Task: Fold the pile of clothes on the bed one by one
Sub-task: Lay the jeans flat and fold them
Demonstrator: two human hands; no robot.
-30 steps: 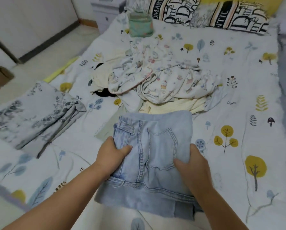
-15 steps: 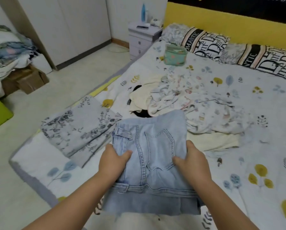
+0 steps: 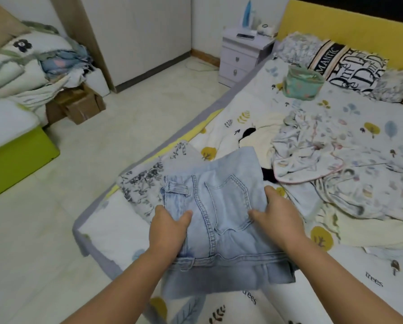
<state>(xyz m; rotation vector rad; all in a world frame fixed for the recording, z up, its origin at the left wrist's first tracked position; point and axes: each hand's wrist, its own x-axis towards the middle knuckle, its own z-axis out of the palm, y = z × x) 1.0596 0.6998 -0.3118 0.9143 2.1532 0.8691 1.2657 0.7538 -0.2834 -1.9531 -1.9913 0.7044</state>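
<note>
1. Well to the left of our hands, across the floor, a heap of bedding sits on cardboard boxes; it is off the bed and, we judge, not part of the job.
2. Just beyond our left hand lies a folded floral garment at the bed edge. We take it as one piece already done.
3. Our left hand grips the left side of the folded denim shorts, thumb on top and fingers curled beneath.
4. Our right hand clamps the right side the same way, so the shorts hang between both hands, partly over the floral piece.
5. We judge the shorts folded and about to be set down, probably on that piece.
6. Beyond and to the right of our right hand, the unfolded pile remains: a printed white garment, cream pieces, something black. Most of the work is left.
</note>
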